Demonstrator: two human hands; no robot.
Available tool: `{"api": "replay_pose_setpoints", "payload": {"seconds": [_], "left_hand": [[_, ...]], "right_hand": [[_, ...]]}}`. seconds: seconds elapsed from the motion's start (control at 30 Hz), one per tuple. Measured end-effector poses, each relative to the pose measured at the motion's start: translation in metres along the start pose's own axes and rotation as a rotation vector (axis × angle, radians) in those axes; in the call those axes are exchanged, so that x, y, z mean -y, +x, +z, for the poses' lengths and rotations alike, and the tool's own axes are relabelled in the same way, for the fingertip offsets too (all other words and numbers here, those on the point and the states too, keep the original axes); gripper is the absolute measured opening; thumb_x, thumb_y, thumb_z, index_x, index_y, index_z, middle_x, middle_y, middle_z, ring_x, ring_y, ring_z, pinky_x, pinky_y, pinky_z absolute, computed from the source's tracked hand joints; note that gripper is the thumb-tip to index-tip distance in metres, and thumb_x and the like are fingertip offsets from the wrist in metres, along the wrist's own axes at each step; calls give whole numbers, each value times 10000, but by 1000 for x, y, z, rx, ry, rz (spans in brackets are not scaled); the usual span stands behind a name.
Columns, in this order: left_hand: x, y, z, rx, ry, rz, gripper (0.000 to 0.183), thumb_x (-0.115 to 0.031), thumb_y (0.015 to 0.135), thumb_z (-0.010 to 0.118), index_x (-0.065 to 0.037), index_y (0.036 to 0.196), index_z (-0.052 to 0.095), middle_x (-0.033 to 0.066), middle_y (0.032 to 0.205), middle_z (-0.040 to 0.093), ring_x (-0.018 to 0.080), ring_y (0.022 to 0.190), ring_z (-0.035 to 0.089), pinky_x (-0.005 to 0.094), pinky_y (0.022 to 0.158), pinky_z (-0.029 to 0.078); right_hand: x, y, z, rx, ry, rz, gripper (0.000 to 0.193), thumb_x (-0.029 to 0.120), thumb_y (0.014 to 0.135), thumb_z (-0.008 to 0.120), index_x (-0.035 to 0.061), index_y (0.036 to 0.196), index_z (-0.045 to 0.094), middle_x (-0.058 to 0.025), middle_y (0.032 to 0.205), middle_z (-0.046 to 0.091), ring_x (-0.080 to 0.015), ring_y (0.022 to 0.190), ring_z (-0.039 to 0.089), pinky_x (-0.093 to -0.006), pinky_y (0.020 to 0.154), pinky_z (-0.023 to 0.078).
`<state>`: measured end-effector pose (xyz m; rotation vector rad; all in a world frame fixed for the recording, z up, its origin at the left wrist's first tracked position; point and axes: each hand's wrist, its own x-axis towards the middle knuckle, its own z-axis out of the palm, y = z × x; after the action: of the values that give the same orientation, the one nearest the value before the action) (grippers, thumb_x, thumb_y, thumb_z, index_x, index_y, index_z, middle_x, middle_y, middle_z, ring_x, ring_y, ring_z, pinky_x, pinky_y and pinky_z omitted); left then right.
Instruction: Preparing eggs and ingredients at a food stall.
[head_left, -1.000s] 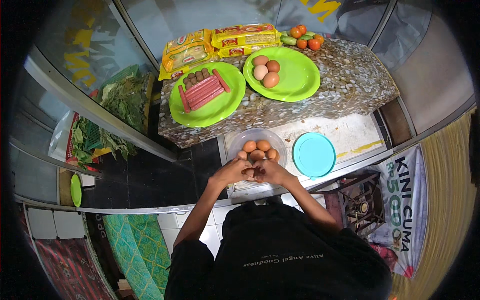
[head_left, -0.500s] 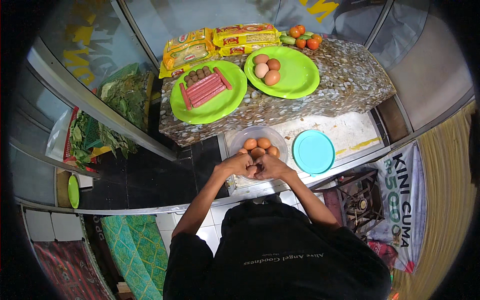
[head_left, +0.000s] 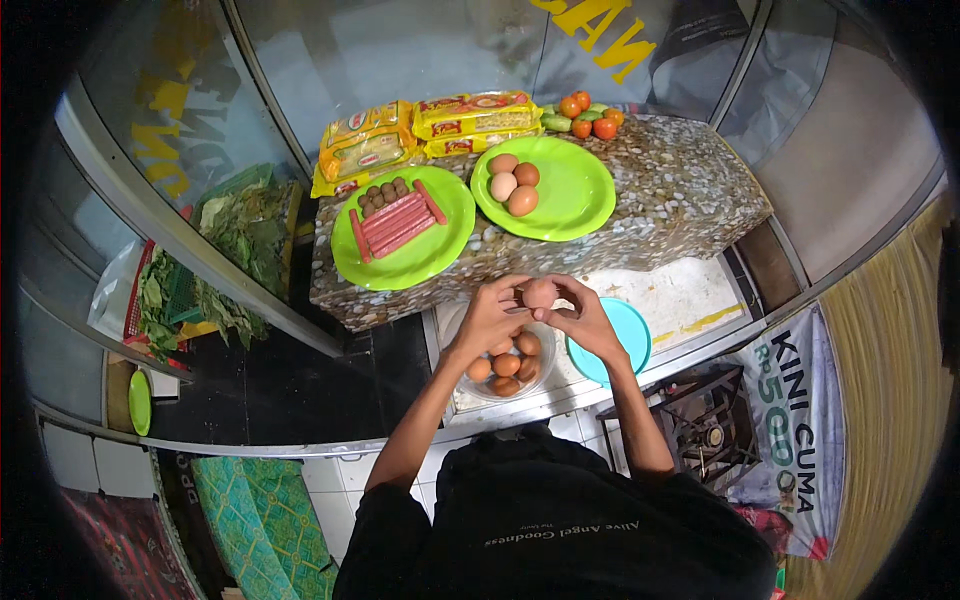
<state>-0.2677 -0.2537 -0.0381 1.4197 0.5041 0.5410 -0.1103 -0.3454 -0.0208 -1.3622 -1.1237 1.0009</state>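
Above the bowl, a brown egg (head_left: 540, 293) is pinched between the fingertips of my left hand (head_left: 490, 322) and my right hand (head_left: 584, 318). Below them stands a clear round bowl (head_left: 546, 374) with several brown eggs (head_left: 507, 364) in it; my left hand hides its far side. A turquoise round lid (head_left: 632, 338) lies to the right, partly behind my right hand and wrist. On the ledge beyond, a green plate (head_left: 580, 200) carries several eggs (head_left: 522, 200) grouped on its left part.
Another green plate (head_left: 400, 268) holds red sausages (head_left: 398, 226) and small brown balls (head_left: 382, 196). Yellow noodle packs (head_left: 478, 116), tomatoes (head_left: 604, 128) and cucumbers sit behind on the pebbled stone ledge (head_left: 690, 190). Leafy greens (head_left: 240, 225) stand at left behind a metal frame post (head_left: 200, 220).
Both hands have risen out of the bowl and moved away from me, bringing an egg up with them. The eggs left in the bowl now show more fully. The view has shifted slightly.
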Motion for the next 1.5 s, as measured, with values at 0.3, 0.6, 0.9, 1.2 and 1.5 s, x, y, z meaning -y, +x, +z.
{"api": "replay_pose_setpoints", "payload": {"seconds": [0.3,0.6,0.9,1.2,1.5], "left_hand": [[-27,43,30,-174,246,269,672,-44,678,773,50,1259,450,121,1157,551,168,1039,545,313,870,476],[-61,73,-5,-313,615,437,647,-79,634,778,-10,1215,500,124,1191,516,263,1093,517,340,902,442],[-47,93,-15,-282,899,507,527,-111,686,747,2,1160,544,138,1234,466,310,1168,436,388,992,365],[-38,104,-25,-248,1027,489,503,-155,704,745,-28,1157,568,181,1369,352,348,1304,290,421,1066,282],[-38,104,-27,-219,1027,470,492,-214,728,738,-62,1167,574,199,1400,310,372,1325,246,436,1082,255]], "right_hand": [[13,39,-45,-91,34,-164,464,136,720,759,-41,1112,585,-91,1009,637,-151,942,593,-282,794,492],[35,95,-83,-22,-411,-174,505,153,651,740,-48,1089,590,-130,995,647,-172,879,625,-294,774,512],[29,129,-84,67,-641,-294,467,178,613,734,-23,1020,624,-159,935,666,-243,841,647,-339,783,508],[28,139,-78,162,-635,-286,485,128,625,733,-38,1063,607,-161,992,656,-226,842,649,-323,772,521],[16,142,-81,154,-553,-263,517,88,646,735,-35,1124,581,-144,1085,624,-218,883,642,-319,791,528]]}}
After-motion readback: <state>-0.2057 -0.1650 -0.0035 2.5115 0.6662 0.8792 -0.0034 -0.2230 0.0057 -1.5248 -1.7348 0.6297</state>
